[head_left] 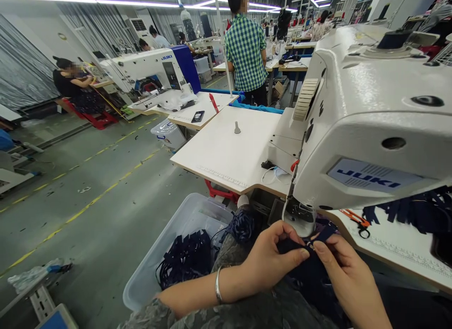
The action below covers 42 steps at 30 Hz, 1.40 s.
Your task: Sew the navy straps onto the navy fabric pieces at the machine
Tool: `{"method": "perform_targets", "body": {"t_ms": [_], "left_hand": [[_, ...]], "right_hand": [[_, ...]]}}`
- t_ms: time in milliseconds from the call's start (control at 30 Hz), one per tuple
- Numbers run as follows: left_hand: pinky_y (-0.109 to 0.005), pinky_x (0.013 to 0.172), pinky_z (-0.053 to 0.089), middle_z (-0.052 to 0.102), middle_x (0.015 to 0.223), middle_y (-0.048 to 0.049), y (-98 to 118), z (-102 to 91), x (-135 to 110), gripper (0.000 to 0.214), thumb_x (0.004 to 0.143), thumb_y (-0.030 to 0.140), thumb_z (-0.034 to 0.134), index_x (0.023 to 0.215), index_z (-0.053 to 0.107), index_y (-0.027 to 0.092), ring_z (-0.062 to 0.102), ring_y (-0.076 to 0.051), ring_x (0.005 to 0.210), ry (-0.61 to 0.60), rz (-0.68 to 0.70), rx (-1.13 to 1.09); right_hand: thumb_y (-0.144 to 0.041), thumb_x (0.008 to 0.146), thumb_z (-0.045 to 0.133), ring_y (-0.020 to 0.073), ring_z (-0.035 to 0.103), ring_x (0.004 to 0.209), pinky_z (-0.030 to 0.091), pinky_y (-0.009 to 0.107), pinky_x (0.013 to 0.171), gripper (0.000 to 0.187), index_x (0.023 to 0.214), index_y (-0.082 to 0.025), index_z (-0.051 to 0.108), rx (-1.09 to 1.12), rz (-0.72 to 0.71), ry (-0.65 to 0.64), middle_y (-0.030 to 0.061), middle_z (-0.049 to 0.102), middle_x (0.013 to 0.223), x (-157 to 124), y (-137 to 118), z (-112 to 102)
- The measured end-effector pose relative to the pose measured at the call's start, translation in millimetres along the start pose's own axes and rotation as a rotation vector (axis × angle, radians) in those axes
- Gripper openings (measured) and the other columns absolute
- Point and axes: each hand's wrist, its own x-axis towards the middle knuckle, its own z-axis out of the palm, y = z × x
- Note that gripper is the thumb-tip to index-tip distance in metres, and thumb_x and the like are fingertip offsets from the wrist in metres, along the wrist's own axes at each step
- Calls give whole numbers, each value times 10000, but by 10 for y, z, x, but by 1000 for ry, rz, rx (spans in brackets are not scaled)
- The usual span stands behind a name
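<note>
Both my hands pinch a small piece of dark navy fabric just below the needle area of a white JUKI sewing machine. My left hand, a silver bangle on its wrist, grips the fabric's left side with thumb and fingers closed. Closed on the fabric's right side is my right hand. Navy straps lie heaped on the machine table at the right, beside orange snips.
A clear plastic bin with dark straps stands on the floor at my left. The white table extends left of the machine. A person in a checked shirt stands behind it; another JUKI machine and seated workers are farther left.
</note>
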Motion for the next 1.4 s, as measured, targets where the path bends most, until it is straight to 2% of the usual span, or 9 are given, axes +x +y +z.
{"method": "perform_targets", "body": {"t_ms": [267, 467, 767, 1000, 1067, 1167, 1267, 1333, 1400], "left_hand": [[-229, 749, 424, 601, 817, -14, -36, 8, 12, 366, 758, 367, 752, 736, 440, 178, 540, -112, 756, -9, 1, -32], [-234, 754, 457, 672, 852, -40, -72, 10, -10, 284, 794, 274, 698, 721, 439, 183, 618, -138, 794, 31, 90, 69], [-226, 684, 477, 684, 825, -27, -209, 25, -64, 186, 835, 223, 679, 770, 508, 188, 646, -152, 761, 112, 385, 464], [-227, 685, 507, 643, 875, -14, -152, -65, -65, 196, 847, 234, 674, 994, 549, 195, 621, -140, 747, 114, 316, 649], [-256, 758, 526, 629, 1000, -57, -148, -115, -48, 268, 871, 269, 655, 1092, 526, 190, 633, -168, 879, 189, 417, 716], [-328, 966, 465, 582, 1186, -116, -142, -201, -21, 359, 897, 283, 632, 1219, 509, 183, 562, -221, 1146, 314, 754, 954], [-304, 1107, 311, 637, 1195, -70, -110, -264, 2, 357, 936, 249, 581, 1280, 517, 182, 524, -183, 1230, 74, 944, 1218], [-284, 1136, 230, 641, 1231, -48, -97, -280, 17, 336, 975, 262, 522, 1300, 517, 174, 500, -159, 1262, -111, 902, 1319], [-289, 1130, 196, 622, 1275, -42, -108, -284, 29, 331, 1003, 274, 469, 1316, 507, 174, 473, -158, 1289, -157, 855, 1365]], "right_hand": [[-544, 822, 635, 118, 555, 600, 472, 161, 540, 327, 788, -223, 584, 106, 96, 9, -21, 604, 660, 63, -38, 34], [-435, 785, 707, 160, 622, 720, 529, 202, 612, 253, 941, -240, 662, 107, -64, -87, 6, 629, 799, 4, 21, -5], [-316, 811, 693, 217, 668, 877, 574, 300, 755, 95, 813, -233, 649, 67, -252, 92, 41, 683, 892, -91, 129, 47], [-472, 817, 663, 215, 657, 947, 536, 251, 740, 244, 905, -245, 654, -49, -57, 63, 26, 701, 965, -27, 70, -20], [-506, 807, 665, 226, 648, 976, 520, 269, 760, 288, 937, -249, 653, -71, 1, 73, 25, 700, 1006, 49, 36, -27], [-533, 812, 648, 234, 640, 968, 490, 313, 806, 321, 962, -250, 648, -81, -3, 83, 25, 698, 995, 172, -9, -1], [-527, 829, 630, 236, 635, 942, 466, 344, 838, 305, 934, -241, 648, -90, -41, 68, 27, 698, 946, 247, -30, 38], [-511, 837, 628, 228, 631, 923, 465, 339, 824, 289, 937, -240, 648, -101, -41, 62, 26, 694, 944, 266, -30, 56], [-495, 844, 624, 210, 621, 891, 470, 318, 786, 276, 942, -237, 641, -90, -62, 57, 25, 678, 943, 276, -24, 65]]}}
